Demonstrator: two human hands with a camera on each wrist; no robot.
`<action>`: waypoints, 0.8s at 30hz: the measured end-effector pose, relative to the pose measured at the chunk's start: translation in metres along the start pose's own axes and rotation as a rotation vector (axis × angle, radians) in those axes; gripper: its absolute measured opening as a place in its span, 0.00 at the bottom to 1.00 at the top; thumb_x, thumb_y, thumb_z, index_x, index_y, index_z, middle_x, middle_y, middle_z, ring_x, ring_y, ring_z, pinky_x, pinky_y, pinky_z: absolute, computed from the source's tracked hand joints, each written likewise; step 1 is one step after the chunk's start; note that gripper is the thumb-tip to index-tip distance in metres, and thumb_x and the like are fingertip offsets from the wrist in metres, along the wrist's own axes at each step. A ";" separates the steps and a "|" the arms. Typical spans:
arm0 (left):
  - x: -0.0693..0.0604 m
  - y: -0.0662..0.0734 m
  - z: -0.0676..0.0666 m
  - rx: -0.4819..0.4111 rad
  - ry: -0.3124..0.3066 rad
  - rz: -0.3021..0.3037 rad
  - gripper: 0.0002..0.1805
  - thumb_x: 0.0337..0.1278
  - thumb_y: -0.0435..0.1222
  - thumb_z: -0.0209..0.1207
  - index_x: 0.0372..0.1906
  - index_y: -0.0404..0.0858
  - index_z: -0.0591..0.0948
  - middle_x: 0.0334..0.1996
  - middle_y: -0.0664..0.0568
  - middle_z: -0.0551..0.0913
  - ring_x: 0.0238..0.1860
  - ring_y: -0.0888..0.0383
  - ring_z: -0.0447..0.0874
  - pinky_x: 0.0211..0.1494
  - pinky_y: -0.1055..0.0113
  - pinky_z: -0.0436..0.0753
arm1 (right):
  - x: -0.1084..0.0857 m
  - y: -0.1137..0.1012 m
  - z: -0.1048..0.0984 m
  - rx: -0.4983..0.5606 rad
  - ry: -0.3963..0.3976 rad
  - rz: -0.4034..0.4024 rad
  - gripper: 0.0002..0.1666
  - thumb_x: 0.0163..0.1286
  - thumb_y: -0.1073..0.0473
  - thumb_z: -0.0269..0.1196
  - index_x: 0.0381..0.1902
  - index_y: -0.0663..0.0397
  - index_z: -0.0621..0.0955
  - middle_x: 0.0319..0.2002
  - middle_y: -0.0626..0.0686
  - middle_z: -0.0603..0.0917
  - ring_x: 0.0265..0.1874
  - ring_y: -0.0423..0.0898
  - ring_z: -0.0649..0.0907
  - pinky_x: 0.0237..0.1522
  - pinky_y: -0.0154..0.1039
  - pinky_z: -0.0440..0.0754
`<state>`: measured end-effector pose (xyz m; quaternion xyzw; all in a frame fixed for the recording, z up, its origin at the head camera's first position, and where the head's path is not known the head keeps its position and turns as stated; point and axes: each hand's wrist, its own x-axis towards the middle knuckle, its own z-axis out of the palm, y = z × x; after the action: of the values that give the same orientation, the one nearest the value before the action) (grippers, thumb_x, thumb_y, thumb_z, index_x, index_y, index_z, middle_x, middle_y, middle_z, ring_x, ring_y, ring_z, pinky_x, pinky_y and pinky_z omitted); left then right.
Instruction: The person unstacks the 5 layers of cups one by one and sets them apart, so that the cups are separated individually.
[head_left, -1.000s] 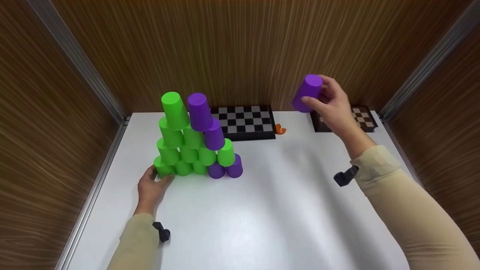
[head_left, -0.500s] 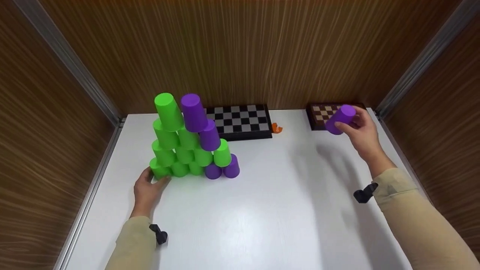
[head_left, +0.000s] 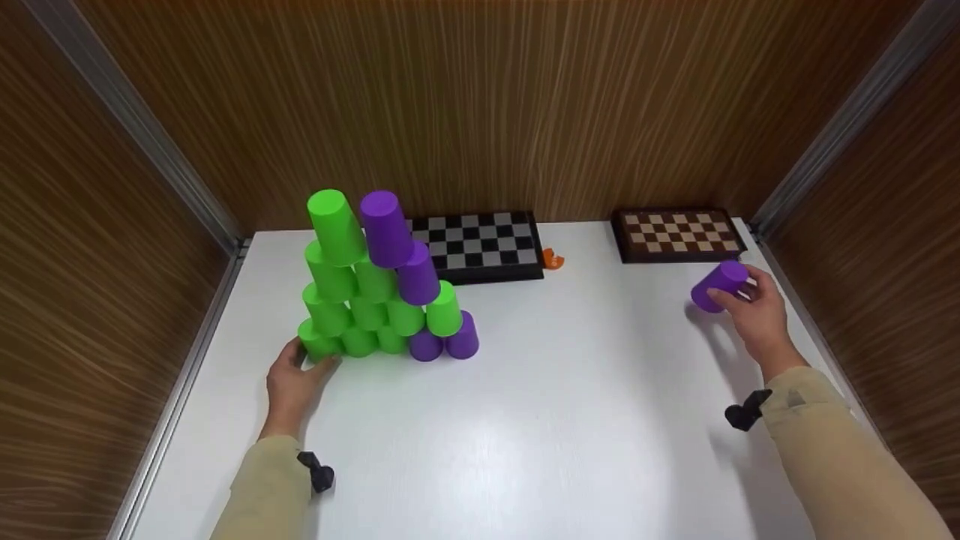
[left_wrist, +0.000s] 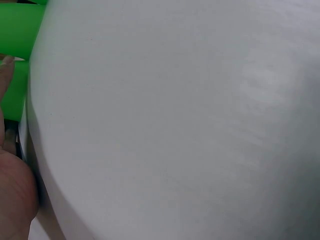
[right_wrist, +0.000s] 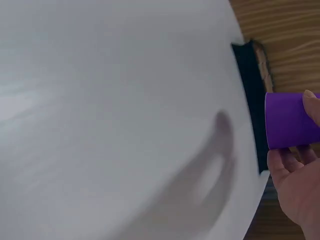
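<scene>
Green and purple cups stand upside down in four tiers at the left of the white table. A green cup [head_left: 336, 227] and a purple cup [head_left: 387, 229] top the stack. The left hand [head_left: 292, 386] is curved round the bottom-left green cup [head_left: 318, 341], thumb in front; in the left wrist view that hand [left_wrist: 15, 192] shows beside green cups [left_wrist: 19, 31]. At the far right the right hand [head_left: 761, 319] grips a tilted purple cup [head_left: 718, 286] over the table. In the right wrist view the thumb and fingers hold this cup [right_wrist: 290, 120], its shadow lying on the table.
A black-and-grey chessboard [head_left: 480, 241] lies behind the stack, an orange piece [head_left: 553, 259] at its right edge. A brown chessboard [head_left: 679, 234] lies at the back right, behind the held cup. Wood-grain walls [head_left: 480, 105] enclose the back and sides of the table [head_left: 525, 420].
The right hand has carried the purple cup rightward and down, from before the back wall to low over the table's right side. The left hand stays at the bottom-left cup; the stack keeps its shape.
</scene>
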<state>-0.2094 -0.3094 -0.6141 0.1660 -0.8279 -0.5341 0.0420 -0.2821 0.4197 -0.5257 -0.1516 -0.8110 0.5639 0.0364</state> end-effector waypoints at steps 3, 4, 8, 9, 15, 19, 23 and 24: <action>0.000 0.000 0.000 -0.003 0.000 -0.004 0.45 0.66 0.43 0.73 0.81 0.36 0.64 0.81 0.38 0.63 0.82 0.41 0.58 0.85 0.51 0.60 | 0.001 0.016 -0.006 -0.037 0.027 0.032 0.51 0.78 0.50 0.67 0.86 0.52 0.52 0.84 0.65 0.54 0.82 0.63 0.57 0.81 0.56 0.63; 0.000 0.000 0.000 -0.005 -0.001 -0.005 0.46 0.66 0.43 0.73 0.81 0.36 0.64 0.81 0.38 0.63 0.82 0.41 0.57 0.85 0.51 0.60 | 0.001 0.020 -0.007 -0.042 0.038 0.040 0.51 0.78 0.50 0.67 0.86 0.53 0.52 0.84 0.65 0.54 0.82 0.64 0.58 0.81 0.56 0.64; -0.001 0.001 0.000 -0.002 -0.004 -0.012 0.47 0.66 0.44 0.73 0.82 0.36 0.63 0.81 0.38 0.62 0.82 0.41 0.57 0.85 0.51 0.60 | 0.002 0.033 -0.010 -0.044 0.065 0.075 0.51 0.78 0.52 0.67 0.86 0.54 0.52 0.84 0.65 0.54 0.82 0.63 0.58 0.80 0.55 0.65; -0.001 0.000 0.000 -0.004 -0.005 -0.014 0.47 0.65 0.44 0.73 0.82 0.37 0.63 0.81 0.38 0.62 0.82 0.41 0.57 0.85 0.51 0.60 | 0.002 0.035 -0.010 -0.046 0.069 0.083 0.51 0.78 0.52 0.67 0.86 0.54 0.52 0.84 0.65 0.55 0.82 0.63 0.58 0.80 0.55 0.65; -0.001 -0.001 -0.001 -0.005 -0.005 -0.013 0.47 0.65 0.44 0.74 0.82 0.37 0.63 0.81 0.38 0.62 0.82 0.41 0.57 0.85 0.51 0.60 | 0.003 0.039 -0.008 -0.068 0.056 0.083 0.52 0.78 0.51 0.66 0.86 0.54 0.50 0.84 0.65 0.53 0.82 0.64 0.57 0.81 0.58 0.62; -0.001 0.000 -0.001 0.001 0.001 -0.004 0.46 0.65 0.43 0.73 0.82 0.36 0.64 0.81 0.38 0.63 0.82 0.41 0.57 0.85 0.51 0.61 | 0.005 0.038 -0.004 -0.071 0.039 0.063 0.52 0.79 0.51 0.66 0.86 0.54 0.49 0.84 0.66 0.52 0.82 0.64 0.56 0.81 0.59 0.61; -0.001 0.001 0.001 -0.016 0.002 0.001 0.45 0.65 0.42 0.73 0.81 0.36 0.64 0.80 0.38 0.64 0.82 0.41 0.58 0.85 0.52 0.61 | 0.007 0.038 0.001 -0.049 0.045 0.046 0.50 0.78 0.54 0.67 0.86 0.55 0.51 0.83 0.66 0.54 0.82 0.63 0.58 0.80 0.56 0.65; -0.001 0.001 0.001 -0.021 0.001 0.003 0.45 0.65 0.42 0.73 0.81 0.35 0.65 0.80 0.38 0.64 0.82 0.41 0.58 0.85 0.52 0.61 | 0.007 0.038 0.002 -0.042 0.046 0.043 0.50 0.78 0.55 0.67 0.86 0.56 0.51 0.83 0.66 0.55 0.82 0.63 0.58 0.80 0.55 0.65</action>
<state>-0.2089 -0.3074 -0.6137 0.1647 -0.8225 -0.5425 0.0449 -0.2817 0.4327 -0.5627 -0.1827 -0.8182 0.5437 0.0400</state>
